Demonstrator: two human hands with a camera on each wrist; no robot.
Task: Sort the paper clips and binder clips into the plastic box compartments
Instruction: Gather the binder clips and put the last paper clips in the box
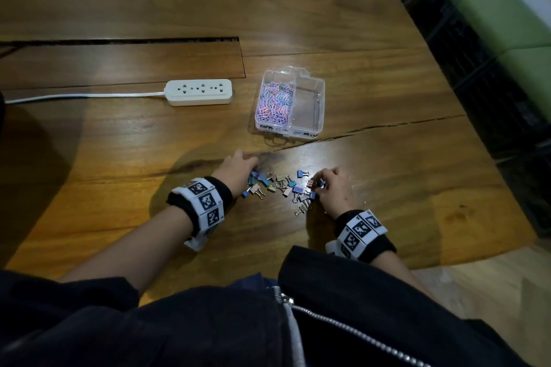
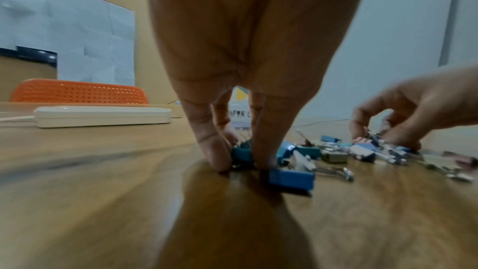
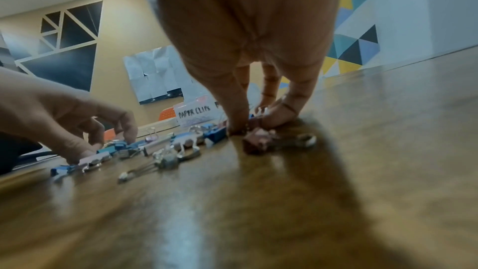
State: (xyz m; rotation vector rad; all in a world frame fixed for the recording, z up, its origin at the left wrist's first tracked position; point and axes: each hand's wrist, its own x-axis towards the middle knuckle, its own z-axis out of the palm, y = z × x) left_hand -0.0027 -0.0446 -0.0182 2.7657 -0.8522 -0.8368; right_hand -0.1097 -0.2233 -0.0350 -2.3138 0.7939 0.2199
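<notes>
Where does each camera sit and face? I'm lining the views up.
Head: above, looking down at wooden table, clear plastic box; both forearms show.
Left wrist: table height, behind left hand.
Right wrist: table height, behind right hand.
Shared: the coloured binder clips.
</notes>
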